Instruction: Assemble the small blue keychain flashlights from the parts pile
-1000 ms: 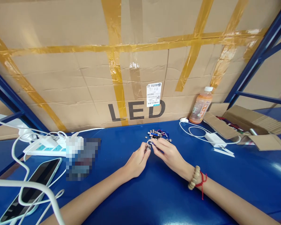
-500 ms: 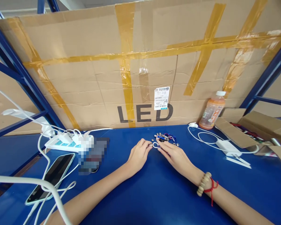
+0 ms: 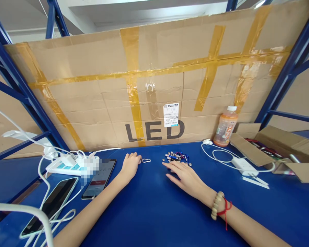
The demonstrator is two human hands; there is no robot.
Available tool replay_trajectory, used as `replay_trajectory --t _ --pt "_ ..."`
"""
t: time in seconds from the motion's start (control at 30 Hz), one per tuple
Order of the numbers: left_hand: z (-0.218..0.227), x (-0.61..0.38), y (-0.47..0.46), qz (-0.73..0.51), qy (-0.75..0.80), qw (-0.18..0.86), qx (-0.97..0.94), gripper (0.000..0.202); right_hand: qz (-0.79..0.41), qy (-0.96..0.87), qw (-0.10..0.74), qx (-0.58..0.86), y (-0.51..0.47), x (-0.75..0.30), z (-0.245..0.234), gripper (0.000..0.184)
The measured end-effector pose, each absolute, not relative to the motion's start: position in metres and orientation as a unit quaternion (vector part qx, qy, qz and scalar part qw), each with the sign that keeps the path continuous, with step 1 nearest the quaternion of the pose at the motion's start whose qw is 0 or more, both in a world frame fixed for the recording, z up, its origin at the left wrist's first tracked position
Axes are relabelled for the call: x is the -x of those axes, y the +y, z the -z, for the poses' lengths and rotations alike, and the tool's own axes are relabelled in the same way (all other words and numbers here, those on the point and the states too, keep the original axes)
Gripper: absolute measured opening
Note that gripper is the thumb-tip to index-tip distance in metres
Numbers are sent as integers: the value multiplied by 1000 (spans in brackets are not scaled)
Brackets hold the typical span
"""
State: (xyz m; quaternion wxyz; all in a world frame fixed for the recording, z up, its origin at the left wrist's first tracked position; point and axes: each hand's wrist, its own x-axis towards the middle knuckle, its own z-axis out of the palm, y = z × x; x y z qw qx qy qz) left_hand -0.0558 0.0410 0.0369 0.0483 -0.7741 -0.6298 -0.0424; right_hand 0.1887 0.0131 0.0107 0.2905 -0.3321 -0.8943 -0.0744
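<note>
My left hand [image 3: 130, 168] is closed, fingers curled low over the blue tabletop. From its fingertips a thin silver loop [image 3: 146, 160], shaped like a carabiner, sticks out to the right; whatever else is in the fingers is hidden. My right hand [image 3: 185, 176] is open, thumb and fingers apart, palm down at the near side of a small pile. In that pile are a blue carabiner [image 3: 187, 158], a small blue metal tube [image 3: 171, 156] and several button cells [image 3: 190, 164]. My right hand covers part of it.
A white power strip [image 3: 67, 168] with cables and two phones, one a black phone [image 3: 99, 180], lie on the left. To the right are a white charger [image 3: 244, 166], an orange drink bottle [image 3: 226, 127] and an opened carton [image 3: 283, 151]. A large cardboard panel [image 3: 105, 103] stands behind.
My hands have parted. The left has moved left with the silver loop, and the right has let go of the loop and opened beside the pile. The camera view has tilted up.
</note>
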Motion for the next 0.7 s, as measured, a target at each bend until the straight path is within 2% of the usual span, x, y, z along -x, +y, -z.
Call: replay_trajectory --t 0.2,0.3,0.4,0.47,0.53,0.6,0.63,0.7 --pt "-36 37 15 94 -625 50 773 40 91 -879 357 304 13 -198 -36 31" --pt "-38 19 -8 196 -544 8 816 35 62 -862 409 292 8 -201 -52 31" --pt "-42 -2 -39 262 -432 17 863 29 33 -844 457 278 0 -202 -65 35" --pt "-41 -15 -61 273 -355 75 891 29 27 -842 471 261 -6 -202 -72 36" --pt "-32 -26 -83 262 -237 194 915 28 32 -850 465 244 -11 -203 -78 36" --pt "-16 -31 -103 197 -132 240 942 32 45 -858 456 233 -14 -204 -83 35" --pt "-7 -32 -113 212 -106 230 944 33 51 -861 450 231 -15 -205 -85 34" --pt "8 -27 -132 253 -186 118 942 32 59 -864 444 228 -17 -206 -90 33"
